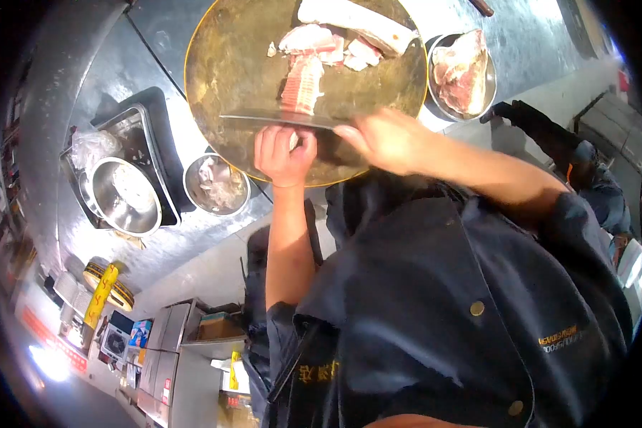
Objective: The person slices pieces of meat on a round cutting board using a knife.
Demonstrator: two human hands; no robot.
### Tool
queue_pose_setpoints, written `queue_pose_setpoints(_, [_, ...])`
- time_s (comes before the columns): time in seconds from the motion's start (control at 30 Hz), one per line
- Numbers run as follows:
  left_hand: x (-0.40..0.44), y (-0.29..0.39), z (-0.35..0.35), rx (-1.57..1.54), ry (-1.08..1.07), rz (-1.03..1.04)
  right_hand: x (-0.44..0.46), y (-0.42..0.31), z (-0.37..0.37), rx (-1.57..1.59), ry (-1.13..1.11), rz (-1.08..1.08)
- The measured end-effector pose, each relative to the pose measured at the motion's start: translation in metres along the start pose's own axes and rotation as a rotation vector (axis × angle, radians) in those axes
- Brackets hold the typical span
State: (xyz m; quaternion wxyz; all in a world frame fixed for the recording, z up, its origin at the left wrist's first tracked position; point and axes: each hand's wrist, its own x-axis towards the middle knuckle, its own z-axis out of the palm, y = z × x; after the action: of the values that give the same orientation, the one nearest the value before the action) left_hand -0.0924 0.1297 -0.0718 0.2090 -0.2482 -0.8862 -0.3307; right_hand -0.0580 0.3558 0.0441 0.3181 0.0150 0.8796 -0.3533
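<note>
A round, yellow-rimmed chopping board lies in front of me. My right hand, slightly blurred, is closed around the handle of a cleaver, whose thin blade reaches left across the meat. Just below the blade, my left hand has its fingers curled and pressed on the near end of a piece of meat; only a pale bit shows between thumb and fingers. Beyond the blade, a row of thin meat slices overlaps on the board. Larger pale chunks of meat and a long white slab lie farther back.
At the board's right, a metal bowl holds a big piece of raw meat. To the left stand a bowl of pale scraps and a black tray carrying a steel bowl and a plastic bag.
</note>
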Motion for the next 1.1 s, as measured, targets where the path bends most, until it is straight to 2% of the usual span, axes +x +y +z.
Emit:
queue_pose_setpoints(0.1, [0.000, 0.001, 0.000, -0.007, 0.014, 0.004, 0.038, -0.004, 0.022, -0.006, 0.042, -0.040])
queue_pose_setpoints(0.2, [-0.003, 0.000, -0.002, -0.005, 0.019, 0.008, 0.037, -0.004, 0.024, -0.034, 0.049, -0.034])
queue_pose_setpoints(0.4, [0.007, 0.002, -0.001, 0.021, 0.048, 0.027, -0.045, -0.004, -0.016, 0.019, -0.001, 0.020])
queue_pose_setpoints(0.5, [0.007, 0.002, 0.001, 0.004, 0.048, 0.043, -0.038, -0.004, -0.011, -0.001, 0.021, 0.016])
queue_pose_setpoints(0.6, [0.001, -0.004, 0.001, -0.022, 0.068, 0.059, 0.018, 0.005, 0.014, 0.004, -0.002, -0.014])
queue_pose_setpoints(0.7, [0.002, -0.006, 0.001, -0.017, 0.044, 0.064, 0.034, -0.001, 0.027, -0.029, 0.036, 0.007])
queue_pose_setpoints(0.97, [0.005, -0.001, -0.003, 0.018, 0.045, 0.058, -0.046, -0.005, -0.016, 0.026, -0.008, 0.035])
queue_pose_setpoints(1.1, [0.000, -0.004, -0.001, 0.004, 0.019, 0.046, -0.020, -0.009, -0.010, 0.028, -0.024, 0.019])
